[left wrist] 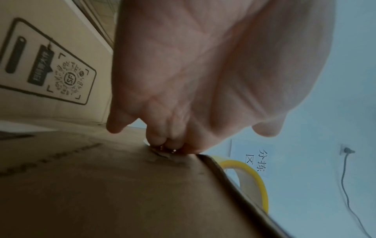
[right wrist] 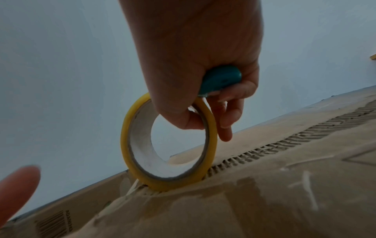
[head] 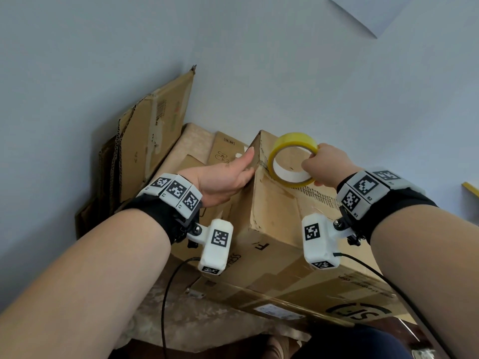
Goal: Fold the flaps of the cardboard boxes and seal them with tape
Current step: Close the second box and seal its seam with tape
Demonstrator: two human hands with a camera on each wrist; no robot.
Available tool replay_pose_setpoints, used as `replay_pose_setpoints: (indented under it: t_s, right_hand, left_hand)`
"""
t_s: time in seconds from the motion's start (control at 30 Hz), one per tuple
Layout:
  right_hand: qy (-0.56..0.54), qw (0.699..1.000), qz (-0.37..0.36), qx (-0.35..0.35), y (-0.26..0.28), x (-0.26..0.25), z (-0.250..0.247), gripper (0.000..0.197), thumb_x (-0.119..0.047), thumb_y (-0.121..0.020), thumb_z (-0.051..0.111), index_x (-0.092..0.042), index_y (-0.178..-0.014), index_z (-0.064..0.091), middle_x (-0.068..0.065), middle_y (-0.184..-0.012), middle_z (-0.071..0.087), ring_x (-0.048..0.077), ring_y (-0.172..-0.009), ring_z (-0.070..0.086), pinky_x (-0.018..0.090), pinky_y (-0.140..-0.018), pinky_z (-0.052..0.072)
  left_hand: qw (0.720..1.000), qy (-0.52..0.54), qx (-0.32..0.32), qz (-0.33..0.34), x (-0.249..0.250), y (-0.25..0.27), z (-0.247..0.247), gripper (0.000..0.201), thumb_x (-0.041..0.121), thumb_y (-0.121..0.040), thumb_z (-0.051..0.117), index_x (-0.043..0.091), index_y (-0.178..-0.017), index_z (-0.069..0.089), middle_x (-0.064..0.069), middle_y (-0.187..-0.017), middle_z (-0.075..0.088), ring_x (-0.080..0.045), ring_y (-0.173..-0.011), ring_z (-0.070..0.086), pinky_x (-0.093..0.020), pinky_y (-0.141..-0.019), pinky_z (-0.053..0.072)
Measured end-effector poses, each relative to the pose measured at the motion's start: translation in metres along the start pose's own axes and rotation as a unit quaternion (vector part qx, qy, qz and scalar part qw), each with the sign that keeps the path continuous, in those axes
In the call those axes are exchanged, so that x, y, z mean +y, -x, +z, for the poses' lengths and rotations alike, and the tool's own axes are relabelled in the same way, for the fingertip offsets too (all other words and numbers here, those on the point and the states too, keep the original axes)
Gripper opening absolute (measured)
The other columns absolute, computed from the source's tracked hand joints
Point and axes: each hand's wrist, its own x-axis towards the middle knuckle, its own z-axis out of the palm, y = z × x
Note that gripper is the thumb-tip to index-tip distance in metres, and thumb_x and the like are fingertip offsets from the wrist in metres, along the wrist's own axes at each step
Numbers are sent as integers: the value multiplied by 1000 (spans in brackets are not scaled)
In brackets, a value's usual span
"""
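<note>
The box [head: 280,229] fills the centre of the head view, its long axis running from lower right up to a far corner at centre. The tape roll [head: 293,159] stands on edge on the top seam there, pinched by the right hand [head: 324,164] (a teal object also sits in that fist). The left hand [head: 223,180] lies flat-fingered against the box's left face. Print reads "SF".

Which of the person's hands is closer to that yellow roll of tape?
The right. The right hand grips the yellow tape roll by its rim, standing it on the cardboard box. The left hand rests on the box's end, just beside the roll, not touching it.
</note>
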Motion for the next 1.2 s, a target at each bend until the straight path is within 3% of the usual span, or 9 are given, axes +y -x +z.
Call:
replay_pose_setpoints:
  t_s: [0.1, 0.23, 0.37, 0.5, 0.57, 0.63, 0.8, 1.0, 1.2]
  right_hand:
    - [3, 1000, -9, -1, 2, -1, -2, 4, -13, -88, 44, -10, -86, 45, 9, -80, 58, 27, -74, 64, 26, -51, 39]
    - [-7, 1000, -9, -9, 2, -1, -1, 11, -12, -89, 43, -11, -79, 45, 7, -70, 59, 25, -67, 66, 25, -49, 39]
    - [-37, 999, 3, -25, 4, 2, -2, 12, -11, -87, 43, -6, -83, 53, 11, -76, 61, 30, -81, 70, 27, -56, 44]
    - [-100, 993, 17, -54, 6, 8, -2, 8, -13, -87, 50, -6, -87, 55, 15, -93, 61, 33, -96, 64, 35, -74, 47]
    - [-118, 990, 15, -70, 7, 9, -4, 10, -13, -90, 50, -5, -94, 55, 15, -93, 61, 32, -92, 63, 34, -72, 46]
    - [-131, 988, 5, -82, 7, 9, -7, 12, -12, -94, 44, -4, -97, 53, 13, -84, 58, 32, -89, 62, 32, -66, 45]
    - [-167, 983, -2, -81, 3, 9, -9, 30, -12, -96, 37, 2, -113, 57, 20, -109, 61, 37, -103, 61, 44, -95, 48]
    - [-204, 975, -14, -83, 4, 12, -10, 26, -14, -97, 33, -2, -105, 55, 17, -100, 55, 32, -95, 56, 39, -90, 46]
    - [-255, 964, -36, -71, -2, 20, -6, 31, -22, -98, 35, -4, -114, 55, 15, -103, 55, 35, -102, 57, 47, -94, 48]
  left_hand:
    - [990, 7, -133, -34, -6, -6, -3, 84, 74, -84, 1, 26, -152, 17, 12, -156, 20, -6, -143, 12, -25, -107, 6]
    - [992, -50, -110, -49, -5, 2, -4, 84, 74, -84, -1, 26, -152, 7, 11, -158, 7, -6, -145, 3, -34, -113, -1]
    - [991, -95, -67, -66, 0, 7, -9, 88, 72, -79, 34, 24, -151, 16, 9, -158, 12, -8, -145, 10, -40, -116, 6]
    - [977, -203, -62, -32, 24, 19, -4, 86, 54, -74, 65, 23, -145, 28, 19, -146, 33, -4, -137, 26, -24, -112, 20]
    - [953, -293, -72, -26, 37, 24, 1, 97, 49, -73, 71, 22, -148, 15, 19, -149, 27, -3, -138, 23, -20, -111, 19]
    - [915, -395, -61, -56, 50, 27, 8, 113, 50, -72, 73, 18, -152, 0, 7, -158, 13, -10, -143, 16, -27, -114, 15]
    - [827, -543, -75, -121, 70, 30, 22, 126, 56, -63, 78, 17, -151, -3, -4, -158, 14, -20, -143, 20, -41, -117, 22]
    - [793, -589, -50, -148, 72, 24, 47, 138, 52, -58, 83, 11, -150, -11, -8, -158, 13, -24, -141, 24, -40, -114, 28]
    - [773, -621, -28, -126, 71, 17, 58, 124, 57, -56, 82, 8, -148, 13, -10, -149, 33, -24, -131, 39, -39, -107, 37]
